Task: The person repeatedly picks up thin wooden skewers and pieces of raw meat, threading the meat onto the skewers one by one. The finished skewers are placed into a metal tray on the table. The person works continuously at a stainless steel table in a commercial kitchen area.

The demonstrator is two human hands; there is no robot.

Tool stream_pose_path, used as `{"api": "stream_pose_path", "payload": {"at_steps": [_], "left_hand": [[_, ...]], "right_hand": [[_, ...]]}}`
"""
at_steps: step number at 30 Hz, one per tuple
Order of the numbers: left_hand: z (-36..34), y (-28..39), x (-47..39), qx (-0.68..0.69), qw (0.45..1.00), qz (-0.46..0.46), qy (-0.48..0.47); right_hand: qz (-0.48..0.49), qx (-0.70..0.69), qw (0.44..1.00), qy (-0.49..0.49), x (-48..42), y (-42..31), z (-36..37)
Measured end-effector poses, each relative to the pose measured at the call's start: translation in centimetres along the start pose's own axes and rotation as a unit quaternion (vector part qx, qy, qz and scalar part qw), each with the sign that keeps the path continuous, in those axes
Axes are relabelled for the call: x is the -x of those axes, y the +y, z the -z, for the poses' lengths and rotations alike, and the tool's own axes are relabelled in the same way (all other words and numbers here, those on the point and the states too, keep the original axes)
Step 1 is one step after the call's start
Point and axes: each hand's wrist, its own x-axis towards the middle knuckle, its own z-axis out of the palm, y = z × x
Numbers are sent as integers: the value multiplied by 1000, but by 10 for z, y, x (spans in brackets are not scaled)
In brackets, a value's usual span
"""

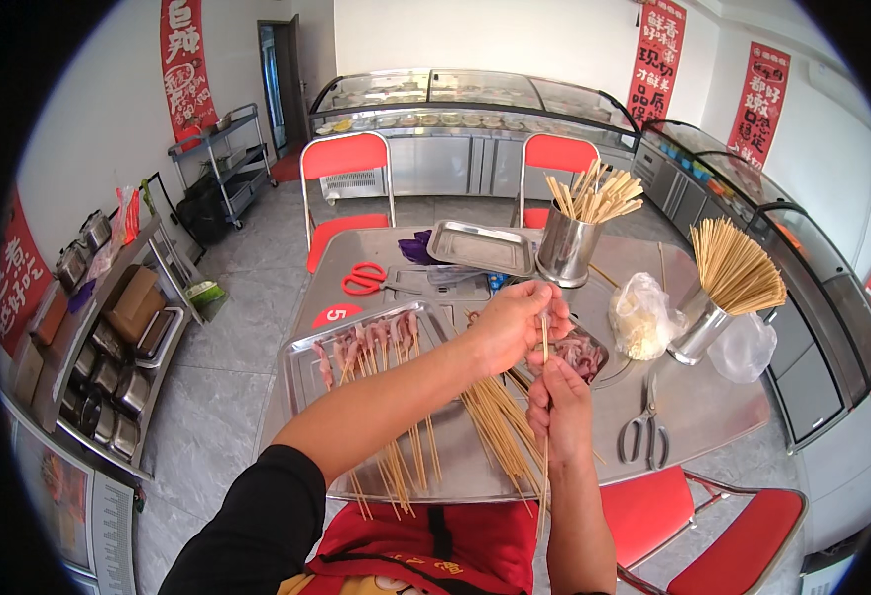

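Note:
My right hand [560, 405] grips a thin bamboo skewer [545, 338], which stands roughly upright. Around its upper end the fingers of my left hand [517, 323] close on a small pale-pink piece of raw meat, mostly hidden by the fingers. Behind my hands a metal tray holds a pile of raw meat pieces [582, 353]. Under my left forearm lies a larger metal tray [300, 383] with a row of meat-tipped skewers [372, 338], their sticks pointing towards me. Bare bamboo skewers [498, 428] lie in a loose bundle between that tray and my right hand.
Grey-handled scissors [647, 431] lie on the metal table [710, 416] at right; red-handled scissors [368, 279] lie at back left. Two metal cylinders [565, 245] [699, 327] hold sticks. Plastic bags [643, 316] and an upturned-edge tray [480, 247] sit nearby. Red chairs [643, 513] surround the table.

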Motion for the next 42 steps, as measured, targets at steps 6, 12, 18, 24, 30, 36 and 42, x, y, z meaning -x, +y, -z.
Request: {"api": "stream_pose_path", "payload": {"at_steps": [6, 12, 18, 24, 30, 36, 42], "left_hand": [[2, 1, 5, -9, 999, 37, -24], [8, 11, 12, -12, 1000, 16, 2], [53, 55, 29, -37, 992, -38, 113], [133, 109, 93, -191, 926, -25, 323], [187, 169, 174, -181, 896, -106, 392], [206, 162, 203, -182, 896, -69, 399], [175, 115, 234, -520, 794, 116, 293]], "right_hand": [[8, 14, 1000, -4, -1, -1, 1], [6, 47, 999, 1, -7, 0, -11], [56, 281, 958, -5, -12, 17, -34], [-34, 306, 948, -82, -16, 45, -84], [-97, 319, 929, -163, -39, 112, -121], [-177, 358, 897, -189, -35, 141, -145], [26, 551, 805, -216, -12, 94, -99]]}}
